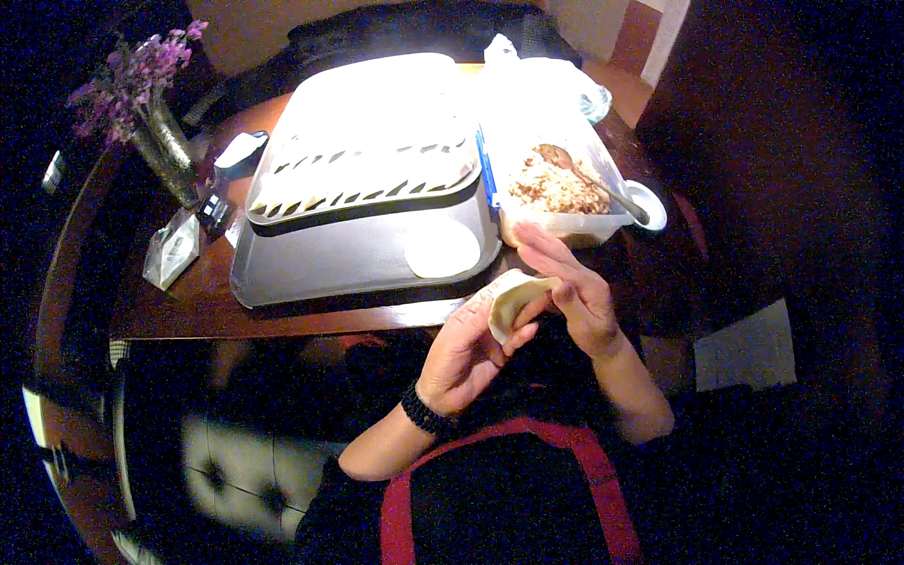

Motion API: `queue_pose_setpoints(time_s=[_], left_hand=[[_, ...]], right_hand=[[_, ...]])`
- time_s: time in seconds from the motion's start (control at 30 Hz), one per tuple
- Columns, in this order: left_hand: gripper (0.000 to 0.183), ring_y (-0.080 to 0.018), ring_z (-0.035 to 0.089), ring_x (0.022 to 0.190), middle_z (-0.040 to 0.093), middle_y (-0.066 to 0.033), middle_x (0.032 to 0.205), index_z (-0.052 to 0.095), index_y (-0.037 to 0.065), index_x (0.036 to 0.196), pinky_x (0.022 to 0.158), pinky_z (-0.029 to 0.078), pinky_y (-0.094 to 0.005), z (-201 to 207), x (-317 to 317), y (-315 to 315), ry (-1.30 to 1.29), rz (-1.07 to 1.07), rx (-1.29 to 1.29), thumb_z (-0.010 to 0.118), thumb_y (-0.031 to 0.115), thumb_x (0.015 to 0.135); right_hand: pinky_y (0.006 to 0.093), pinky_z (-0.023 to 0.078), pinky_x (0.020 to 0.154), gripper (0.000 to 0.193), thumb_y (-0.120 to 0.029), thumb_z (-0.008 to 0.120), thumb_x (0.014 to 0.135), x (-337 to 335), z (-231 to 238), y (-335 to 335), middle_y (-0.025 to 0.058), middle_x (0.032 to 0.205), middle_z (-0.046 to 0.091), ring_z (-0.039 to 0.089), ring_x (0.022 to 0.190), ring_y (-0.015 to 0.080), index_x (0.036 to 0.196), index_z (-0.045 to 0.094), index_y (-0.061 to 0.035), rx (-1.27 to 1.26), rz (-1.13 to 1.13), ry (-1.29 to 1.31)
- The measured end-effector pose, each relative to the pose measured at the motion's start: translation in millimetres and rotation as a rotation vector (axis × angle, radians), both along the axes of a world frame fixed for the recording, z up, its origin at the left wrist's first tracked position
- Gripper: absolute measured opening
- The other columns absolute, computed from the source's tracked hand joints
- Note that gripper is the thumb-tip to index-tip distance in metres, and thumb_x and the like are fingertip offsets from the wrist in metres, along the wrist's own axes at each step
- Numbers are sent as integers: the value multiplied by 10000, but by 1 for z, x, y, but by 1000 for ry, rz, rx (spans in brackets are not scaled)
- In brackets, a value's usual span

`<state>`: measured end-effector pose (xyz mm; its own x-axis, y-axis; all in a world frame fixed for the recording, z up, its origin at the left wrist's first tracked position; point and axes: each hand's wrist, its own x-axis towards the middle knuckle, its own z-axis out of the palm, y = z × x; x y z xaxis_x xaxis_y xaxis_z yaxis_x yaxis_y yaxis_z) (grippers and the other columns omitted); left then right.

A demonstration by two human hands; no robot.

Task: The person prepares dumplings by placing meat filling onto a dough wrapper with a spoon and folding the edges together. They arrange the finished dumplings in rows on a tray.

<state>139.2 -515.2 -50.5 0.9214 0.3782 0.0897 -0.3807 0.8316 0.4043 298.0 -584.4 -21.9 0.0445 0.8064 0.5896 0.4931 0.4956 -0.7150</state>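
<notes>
A folded dumpling (pixel 514 300) of pale dough is held up just past the table's near edge. My left hand (pixel 460 350), with a dark beaded bracelet at the wrist, cups it between thumb and fingers. At its right end, the thumb of my right hand (pixel 590 307) presses the dough edge, while some right fingers stretch toward the filling container. A round dough wrapper (pixel 441 249) lies flat on the dark tray (pixel 330 266). Beyond the hands, a clear plastic container (pixel 593 227) holds crumbly brownish filling (pixel 557 188) with a metal spoon (pixel 603 188) resting in it.
A white tray (pixel 259 209) with rows of dumplings, partly washed out by glare, overlaps the dark tray's far part. A small white bowl (pixel 648 202) stands right of the container. At the left are purple flowers (pixel 141 80) in a vase and a small packet (pixel 172 247).
</notes>
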Motion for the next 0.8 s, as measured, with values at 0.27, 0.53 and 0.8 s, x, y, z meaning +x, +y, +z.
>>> queue_pose_setpoints(time_s=[0.27,0.53,0.8], left_hand=[[450,-141,589,939,560,-93,1135,377,24,1285,760,511,-264,-2,-18,25,274,92,477,530,205,903],[330,-195,582,990,578,-153,1127,427,-13,1226,865,452,-305,-6,-60,69,265,674,576,460,138,935],[252,-207,604,892,650,-87,951,544,22,1111,945,370,-413,-13,-127,145,836,1353,1440,532,77,864]], right_hand=[[371,482,716,433,-188,650,720,-23,45,13,95,916,613,588,818,273,1119,542,-61,-13,11,-840],[266,461,634,308,-100,682,738,-28,95,68,49,828,607,570,729,145,1038,620,-64,-231,-97,-547],[223,431,549,133,-168,637,795,51,140,224,-9,711,601,552,659,82,873,624,-61,-451,-127,-436]])
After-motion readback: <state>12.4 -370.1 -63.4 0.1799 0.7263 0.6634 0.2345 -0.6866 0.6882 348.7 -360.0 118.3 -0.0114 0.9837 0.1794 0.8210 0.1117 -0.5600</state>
